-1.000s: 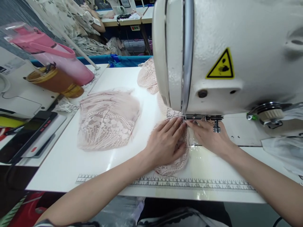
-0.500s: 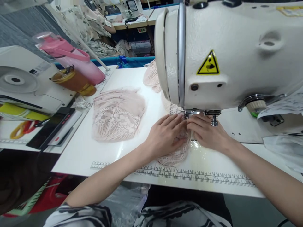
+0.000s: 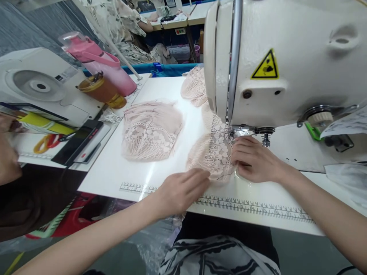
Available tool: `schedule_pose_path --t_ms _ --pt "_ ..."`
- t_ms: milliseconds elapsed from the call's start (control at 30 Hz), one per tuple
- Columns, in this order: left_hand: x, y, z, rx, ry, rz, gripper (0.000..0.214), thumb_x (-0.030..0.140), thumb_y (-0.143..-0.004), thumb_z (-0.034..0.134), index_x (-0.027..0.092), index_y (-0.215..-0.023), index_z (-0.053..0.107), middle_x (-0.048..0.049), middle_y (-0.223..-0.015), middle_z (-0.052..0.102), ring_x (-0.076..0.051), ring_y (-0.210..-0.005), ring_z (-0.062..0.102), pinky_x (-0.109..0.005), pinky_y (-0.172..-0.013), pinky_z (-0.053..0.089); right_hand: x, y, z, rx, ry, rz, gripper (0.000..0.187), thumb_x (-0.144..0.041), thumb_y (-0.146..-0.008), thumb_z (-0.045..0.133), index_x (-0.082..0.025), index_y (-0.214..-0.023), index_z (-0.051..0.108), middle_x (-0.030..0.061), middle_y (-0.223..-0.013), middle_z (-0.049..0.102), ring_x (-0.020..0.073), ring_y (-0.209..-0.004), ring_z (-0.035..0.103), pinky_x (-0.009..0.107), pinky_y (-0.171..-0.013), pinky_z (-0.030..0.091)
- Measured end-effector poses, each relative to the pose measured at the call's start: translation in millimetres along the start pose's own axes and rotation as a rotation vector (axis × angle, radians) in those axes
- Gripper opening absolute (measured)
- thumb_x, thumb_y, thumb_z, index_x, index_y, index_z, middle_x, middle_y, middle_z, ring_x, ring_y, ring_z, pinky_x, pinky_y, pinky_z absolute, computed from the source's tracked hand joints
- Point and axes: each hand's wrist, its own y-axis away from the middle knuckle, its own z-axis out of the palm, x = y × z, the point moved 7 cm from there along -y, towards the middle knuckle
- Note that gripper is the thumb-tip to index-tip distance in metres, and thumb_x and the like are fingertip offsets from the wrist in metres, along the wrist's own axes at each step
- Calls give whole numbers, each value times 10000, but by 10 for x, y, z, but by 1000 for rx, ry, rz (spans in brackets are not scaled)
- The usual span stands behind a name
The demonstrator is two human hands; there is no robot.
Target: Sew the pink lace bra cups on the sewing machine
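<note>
Lace piece (image 3: 213, 154) lies partly hidden beneath the sewing machine (image 3: 301, 88).

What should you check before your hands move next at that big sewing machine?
1. Lace piece reaches under the presser foot: ok.
2. Right hand rests on the lace beside the foot: ok.
3. Fingers clear of the needle: cannot tell, needle hidden.
4. Left hand touches the lace's near edge: ok.
5. Lace flat, without folds: cannot tell.
</note>
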Motion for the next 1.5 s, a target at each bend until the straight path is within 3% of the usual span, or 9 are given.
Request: schedule_pose_path --t_ms 67,133,200,300,433,600,767,1033,1500 --pt "-208 -95 -60 -44 121 -266 119 159 -975 400 136 -1003 514 -81 -1019 653 -98 -720 631 -174 -471 406 5 2 -29 39 -39 5 173 -79 -659 469 -221 -755 486 -20 -763 553 160 -824 477 358 -834 413" --pt "-353 -233 -82 -122 212 -365 188 234 -1010 328 140 -997 491 -44 -887 650 -75 -564 575 -175 -441 361 8 5 -60 82 -75 0 169 -79 -653 466 -221 -744 468 -15 -763 537 159 -816 466 357 -824 419" --pt "-424 -396 -44 -200 276 -315 264 359 -1007 351 144 -968 499 -5 -742 614 -91 -532 551 -191 -458 357 12 10 -86 114 -93 -4 167 -89 -662 470 -222 -762 471 -10 -769 534 164 -826 471 356 -807 425" --pt "-407 -573 155 -286 280 -101 386 506 -897 532 142 -1025 537 -16 -774 621 -138 -645 584 -234 -555 408 20 21 -112 132 -91 0 189 -94 -675 480 -224 -813 482 -9 -784 546 164 -822 490 349 -777 435" --pt "-339 -625 381 -125 76 65 147 141 -912 461 177 -857 593 27 -674 594 -110 -568 506 -260 -574 358 13 22 -112 111 -61 4 176 -112 -690 488 -231 -820 484 -7 -787 552 168 -820 503 357 -774 447" --pt "-287 -544 373 116 -9 53 166 89 -897 477 165 -803 591 46 -572 525 -99 -496 412 -270 -521 256 32 10 3 -23 73 46 174 -209 -797 507 -229 -957 569 35 -956 625 192 -918 550 381 -837 472" --pt "-296 -504 340 150 -15 9 150 81 -900 502 166 -806 580 60 -566 515 -87 -491 404 -271 -529 250 -9 16 22 -19 165 -13 153 -187 -885 491 -261 -931 616 -3 -982 658 164 -955 576 370 -888 482" --pt "-291 -473 319 170 -38 26 170 60 -876 497 170 -787 591 55 -553 510 -96 -495 385 -284 -538 258 -156 -26 -140 113 161 -124 117 -134 -849 569 -222 -891 633 -27 -878 702 136 -881 625 351 -855 523" --pt "-240 -479 272 211 -105 74 161 74 -860 543 168 -737 587 66 -514 459 -93 -489 372 -277 -532 299 -111 29 -44 45 175 -114 158 -119 -851 569 -238 -942 621 -27 -990 693 142 -968 614 378 -912 515"
